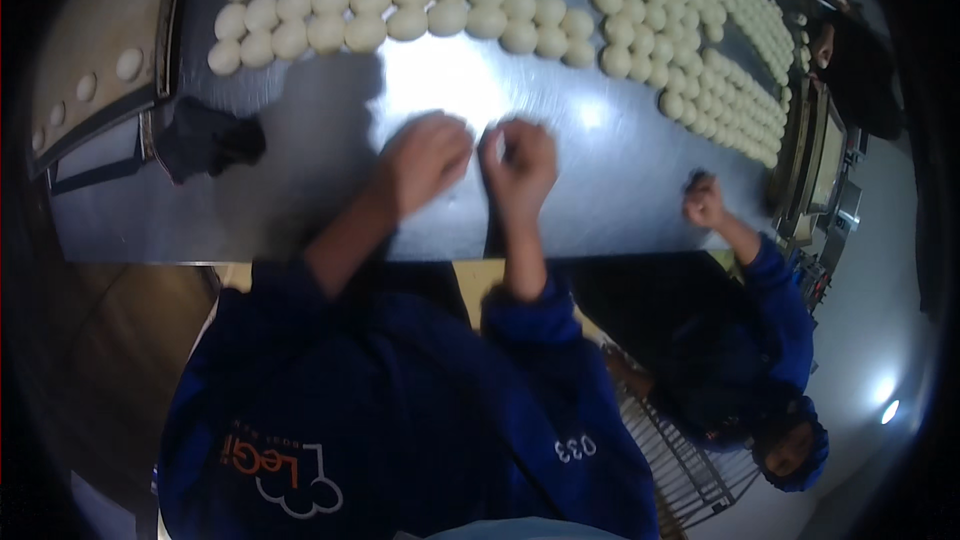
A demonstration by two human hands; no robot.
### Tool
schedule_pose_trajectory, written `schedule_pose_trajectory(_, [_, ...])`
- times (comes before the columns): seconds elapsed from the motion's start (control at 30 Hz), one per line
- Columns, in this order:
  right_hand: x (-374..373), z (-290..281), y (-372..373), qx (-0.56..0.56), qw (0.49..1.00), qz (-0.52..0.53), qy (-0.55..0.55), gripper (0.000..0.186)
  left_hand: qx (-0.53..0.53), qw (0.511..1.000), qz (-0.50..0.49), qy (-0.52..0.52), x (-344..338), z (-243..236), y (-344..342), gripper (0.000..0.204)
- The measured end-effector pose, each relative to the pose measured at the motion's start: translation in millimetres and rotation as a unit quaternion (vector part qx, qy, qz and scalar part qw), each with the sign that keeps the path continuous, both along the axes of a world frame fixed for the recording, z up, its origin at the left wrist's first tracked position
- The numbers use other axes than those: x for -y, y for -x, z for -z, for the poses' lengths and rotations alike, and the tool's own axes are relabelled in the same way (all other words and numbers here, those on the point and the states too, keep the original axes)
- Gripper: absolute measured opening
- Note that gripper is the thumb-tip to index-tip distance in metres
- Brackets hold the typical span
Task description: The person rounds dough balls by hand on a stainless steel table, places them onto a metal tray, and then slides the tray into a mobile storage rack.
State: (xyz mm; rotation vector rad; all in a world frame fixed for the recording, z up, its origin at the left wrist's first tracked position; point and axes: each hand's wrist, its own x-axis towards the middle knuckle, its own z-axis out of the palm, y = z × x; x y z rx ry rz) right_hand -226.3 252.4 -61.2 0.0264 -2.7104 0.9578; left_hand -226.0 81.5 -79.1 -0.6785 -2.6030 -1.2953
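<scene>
Over the metal table (620, 200), the person's left hand (432, 160) has blurred, bent fingers, and the right hand (522, 165), just beside it, curls thumb and forefinger into a loop; whether either grips anything cannot be told. From them, a double row of dough balls (407, 24) spans 10 to 1 o'clock, with a dark cloth (200, 140) at 9 and a co-worker's hand (705, 204) at 3.
</scene>
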Motion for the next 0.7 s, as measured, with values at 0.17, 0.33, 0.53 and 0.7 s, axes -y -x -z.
schedule_pose_trajectory(0.17, [-63.0, 8.1, -38.9, -0.035, 0.993, 0.066, -0.091, 0.016, -0.03, 1.0, -0.005, 0.003, 57.0, 0.3, 6.6, 0.016])
schedule_pose_trajectory(0.33, [-1.0, -2.8, 9.4, 0.016, 0.999, 0.031, 0.023, 0.013, 0.076, 0.997, -0.009, 0.016, -3.6, -11.6, 23.7, 0.016])
schedule_pose_trajectory(0.53, [-56.0, -0.3, -42.1, -0.052, 0.996, 0.046, -0.056, 0.013, -0.029, 0.997, -0.045, 0.048, 53.2, -9.7, -8.7, 0.019])
schedule_pose_trajectory(0.7, [-14.6, 6.7, -10.6, 0.013, 0.999, 0.008, 0.039, 0.017, 0.038, 0.998, -0.008, 0.047, 14.1, -2.8, 18.9, 0.02])
